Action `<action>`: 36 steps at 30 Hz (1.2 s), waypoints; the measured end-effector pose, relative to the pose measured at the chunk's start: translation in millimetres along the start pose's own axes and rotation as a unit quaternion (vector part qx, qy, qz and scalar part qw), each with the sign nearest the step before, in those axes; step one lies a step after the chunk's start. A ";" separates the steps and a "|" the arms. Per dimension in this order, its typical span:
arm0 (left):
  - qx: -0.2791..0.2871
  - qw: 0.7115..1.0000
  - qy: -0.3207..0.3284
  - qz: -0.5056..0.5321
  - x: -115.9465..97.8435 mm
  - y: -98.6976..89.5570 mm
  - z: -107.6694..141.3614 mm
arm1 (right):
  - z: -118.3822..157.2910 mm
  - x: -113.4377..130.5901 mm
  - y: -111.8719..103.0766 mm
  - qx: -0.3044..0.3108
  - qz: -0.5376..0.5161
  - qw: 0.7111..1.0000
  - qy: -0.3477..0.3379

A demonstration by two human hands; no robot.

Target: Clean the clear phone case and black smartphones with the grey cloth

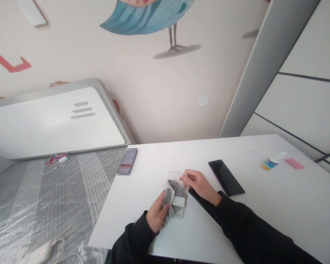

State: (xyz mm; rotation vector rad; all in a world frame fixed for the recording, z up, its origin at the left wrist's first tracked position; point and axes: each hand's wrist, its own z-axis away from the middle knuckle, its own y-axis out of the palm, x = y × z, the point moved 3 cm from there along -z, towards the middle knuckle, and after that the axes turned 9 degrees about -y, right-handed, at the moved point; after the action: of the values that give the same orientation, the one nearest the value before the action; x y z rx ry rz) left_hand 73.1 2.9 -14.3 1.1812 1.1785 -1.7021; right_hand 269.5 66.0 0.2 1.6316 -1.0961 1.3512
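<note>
My left hand (157,212) is closed around a bunched grey cloth (169,196), with one fold lying over a clear case (176,176) that looks like a phone case. At the upper right edge of this case, my right hand (198,183) has its fingertips pinched together on the rim. A white strip (178,201) shows across the lower part of the case. Under my right wrist lies a dark, slim phone (202,201), partly hidden by the sleeve. Just beyond that forearm, a black-screened device with a pinkish edge (227,178) rests flat.
On the white table (154,157) stand a small bottle with a blue and yellow label (271,162) and a pink slip (294,163) at the right. A blurred-out purple item (128,161) lies at the left corner. A plastic-covered bed (57,205) adjoins the left side.
</note>
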 end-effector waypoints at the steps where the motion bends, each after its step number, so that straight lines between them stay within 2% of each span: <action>1: 0.014 1.000 -0.016 0.019 1.7 2.0 -0.4 | 0.3 -0.9 0.4 0.006 -0.004 1.000 0.004; 4: 0.037 0.995 -0.069 0.056 6.7 5.8 -4.8 | 2.6 0.3 4.7 0.048 -0.016 0.999 0.014; 7: 0.003 0.996 -0.083 0.035 10.7 2.6 -10.2 | 6.0 4.8 9.9 0.109 -0.012 0.994 0.019; 11: -0.048 0.996 -0.068 -0.014 12.5 -3.2 -11.2 | 7.3 7.4 10.1 0.134 0.029 0.990 0.015; 14: -0.065 0.996 -0.035 -0.046 8.0 -3.8 -8.5 | 6.3 5.9 7.9 0.130 0.052 0.990 0.014; 17: -0.071 0.995 -0.017 -0.072 3.8 -4.2 -8.4 | 7.4 3.7 9.4 0.154 0.054 0.986 0.019; 24: -0.082 0.986 -0.051 -0.137 6.1 -4.2 -18.7 | 13.8 3.0 15.6 0.225 0.071 0.972 0.021; 27: -0.069 0.988 -0.039 -0.134 1.3 1.2 -19.1 | 13.2 3.3 14.4 0.227 0.088 0.970 0.017; 31: -0.017 0.996 -0.010 -0.092 -7.9 3.6 -16.5 | 11.9 2.6 12.3 0.216 0.087 0.973 0.009; 36: 0.019 0.998 -0.024 -0.061 -9.3 -4.0 -9.3 | 7.6 0.1 2.7 0.119 0.084 0.989 0.005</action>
State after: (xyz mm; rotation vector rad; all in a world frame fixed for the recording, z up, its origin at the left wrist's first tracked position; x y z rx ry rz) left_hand 74.8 13.6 -5.7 1.1041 1.2142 -1.8420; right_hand 269.6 58.0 -1.0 1.7293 -1.1225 1.6518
